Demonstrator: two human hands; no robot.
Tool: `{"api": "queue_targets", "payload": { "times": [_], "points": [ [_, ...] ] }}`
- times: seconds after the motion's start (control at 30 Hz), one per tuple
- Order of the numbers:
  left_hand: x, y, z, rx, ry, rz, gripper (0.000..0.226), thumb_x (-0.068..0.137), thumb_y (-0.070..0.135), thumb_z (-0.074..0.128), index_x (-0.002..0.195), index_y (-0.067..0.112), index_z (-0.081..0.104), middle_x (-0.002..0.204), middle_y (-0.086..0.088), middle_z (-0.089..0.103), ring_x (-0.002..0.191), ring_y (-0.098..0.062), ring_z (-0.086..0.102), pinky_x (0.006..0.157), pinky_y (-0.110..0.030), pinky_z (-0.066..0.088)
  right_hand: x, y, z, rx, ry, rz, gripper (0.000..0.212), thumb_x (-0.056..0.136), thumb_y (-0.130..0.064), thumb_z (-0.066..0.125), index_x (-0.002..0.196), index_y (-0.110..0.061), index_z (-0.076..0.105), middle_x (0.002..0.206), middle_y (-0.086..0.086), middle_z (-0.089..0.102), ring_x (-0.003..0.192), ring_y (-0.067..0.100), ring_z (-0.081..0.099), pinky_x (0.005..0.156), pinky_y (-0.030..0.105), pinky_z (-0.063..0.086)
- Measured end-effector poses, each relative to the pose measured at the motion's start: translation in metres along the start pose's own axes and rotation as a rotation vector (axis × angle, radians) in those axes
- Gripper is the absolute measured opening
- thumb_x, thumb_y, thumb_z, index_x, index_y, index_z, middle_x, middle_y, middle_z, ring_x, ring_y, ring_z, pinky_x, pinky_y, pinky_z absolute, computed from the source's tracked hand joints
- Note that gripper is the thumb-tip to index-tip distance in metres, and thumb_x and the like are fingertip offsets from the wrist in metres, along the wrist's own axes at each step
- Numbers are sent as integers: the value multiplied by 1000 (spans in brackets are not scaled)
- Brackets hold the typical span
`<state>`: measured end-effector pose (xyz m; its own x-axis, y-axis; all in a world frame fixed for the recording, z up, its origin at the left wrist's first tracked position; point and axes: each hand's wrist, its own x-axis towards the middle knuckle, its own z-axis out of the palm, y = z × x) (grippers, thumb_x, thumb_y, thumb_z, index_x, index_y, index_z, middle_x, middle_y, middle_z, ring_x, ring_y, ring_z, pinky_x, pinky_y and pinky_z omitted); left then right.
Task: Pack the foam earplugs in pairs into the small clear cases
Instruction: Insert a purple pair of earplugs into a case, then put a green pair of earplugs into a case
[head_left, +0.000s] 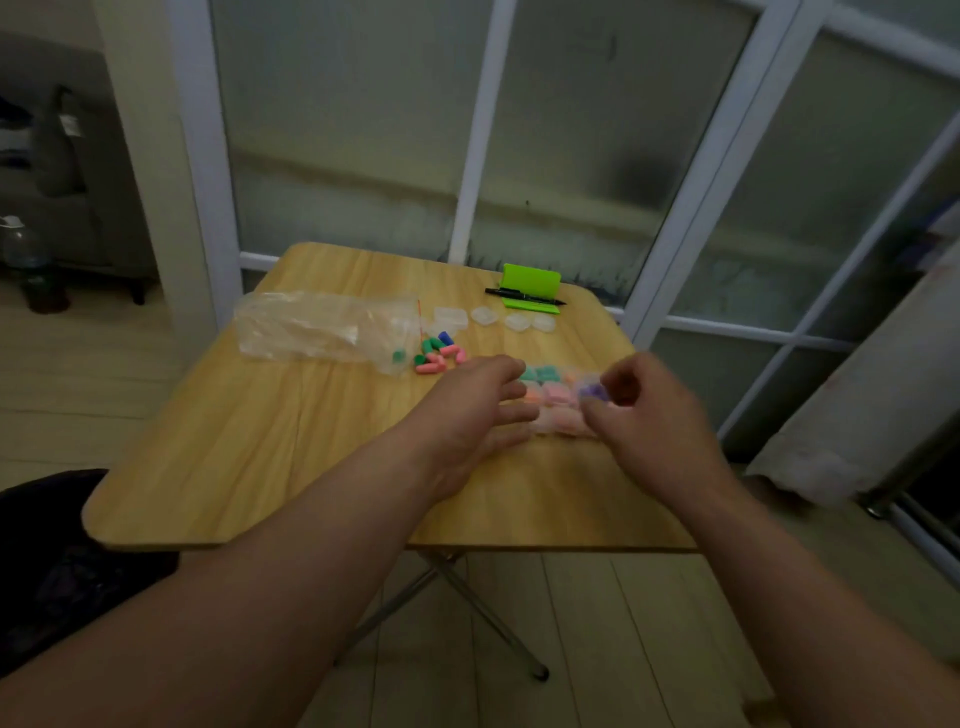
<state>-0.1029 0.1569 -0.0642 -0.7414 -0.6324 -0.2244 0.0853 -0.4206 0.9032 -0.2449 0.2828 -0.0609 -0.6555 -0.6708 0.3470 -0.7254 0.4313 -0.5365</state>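
Looking down past both forearms, I see the loose earplugs (436, 354) heaped just right of the mouth of the clear bag (322, 330). They lie on their sides and point every which way. The pink ones nearest me have their long axes running roughly left to right, a blue one is tilted toward the far edge, and one green plug (399, 356) sits inside the bag's opening. I cannot tell what else is in the bag.

Beyond the heap, a row of empty cases (483, 315) runs to the right across the wooden table (249, 447). They are lidded, small and clear, and nothing coloured shows in them. Past their right end is a green box (531, 280) with a black pen (524, 298) lying across its front, long axis left to right.

Between my hands is a tight cluster of filled cases (551, 399) side by side, showing green, orange and pink plugs through the plastic. Blur hides how many are in each.

My left hand (480, 410) is palm down and wide, with the fingers straight and spread and their tips against the cluster's left side. My right hand (652, 421) is narrow — fingers curled in, thumb and forefinger pinching the purple case (591, 389) at the cluster's right end.
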Motion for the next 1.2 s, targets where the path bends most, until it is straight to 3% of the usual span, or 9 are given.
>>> {"api": "queue_targets", "payload": {
  "times": [0.1, 0.23, 0.57, 0.77, 0.9, 1.0, 1.1, 1.2],
  "points": [
    [2, -1, 3, 21, 42, -12, 29, 104, 28, 54, 127, 12, 62, 123, -14, 70, 111, -31, 73, 99, -49, 59, -9, 32, -18, -108, -19, 146, 20, 95, -44, 74, 101, -34, 57, 100, -11, 65, 87, 7, 62, 78, 42, 60],
    [3, -2, 7, 21, 73, -13, 24, 103, 28, 56, 117, 11, 66, 118, -15, 74, 110, -33, 73, 96, -47, 60, -19, 51, -19, -178, -51, 221, 18, 96, -46, 71, 96, -35, 56, 92, -13, 64, 82, 6, 62, 74, 41, 60],
    [7, -12, 15, 78, 94, -29, 28, 103, 31, 57, 117, 9, 68, 112, -11, 75, 102, -28, 74, 93, -44, 61, -16, 52, -11, -356, -62, 186, 19, 94, -50, 64, 91, -36, 53, 89, -12, 65, 80, 11, 63, 72, 42, 60],
    [11, -10, 12, 44, 97, -11, 26, 103, 29, 58, 115, 8, 67, 107, -11, 75, 92, -25, 72, 89, -41, 61, -15, 52, -14, -297, -77, 191, 20, 95, -55, 63, 98, -37, 53, 96, -13, 64, 83, 10, 63, 74, 43, 61],
    [14, -5, 5, 32, 103, 18, 23, 102, 24, 58, 117, 9, 66, 104, -11, 75, 84, -23, 72, 69, -33, 63, -12, 47, -17, -193, -40, 172, 26, 96, -53, 66, 112, -35, 59, 107, -13, 62, 94, 11, 62, 81, 44, 61],
    [16, 0, -2, 82, 131, 71, 15, 101, 17, 59, 111, 8, 67, 90, -8, 72, 70, -18, 68, 58, -27, 56, -1, 40, -13, -142, 16, 111, 22, 98, -52, 65, 112, -36, 60, 108, -14, 64, 97, 10, 63, 81, 42, 60],
    [21, 6, -11, 111, 170, 140, 9, 103, 13, 57, 103, 10, 66, 70, -3, 61, 59, -15, 61, 55, -26, 50, 23, 32, -3, -86, 18, 46, 17, 100, -49, 64, 106, -34, 61, 98, -10, 66, 83, 13, 67, 72, 39, 60],
    [27, 15, -18, 85, 211, 162, 13, 102, 17, 55, 102, 10, 65, 58, 0, 56, 52, -15, 58, 55, -28, 44, 58, 25, 11, -78, 1, -7, 14, 100, -40, 66, 107, -28, 64, 100, -11, 65, 89, 10, 62, 76, 36, 56]
  ]
}}
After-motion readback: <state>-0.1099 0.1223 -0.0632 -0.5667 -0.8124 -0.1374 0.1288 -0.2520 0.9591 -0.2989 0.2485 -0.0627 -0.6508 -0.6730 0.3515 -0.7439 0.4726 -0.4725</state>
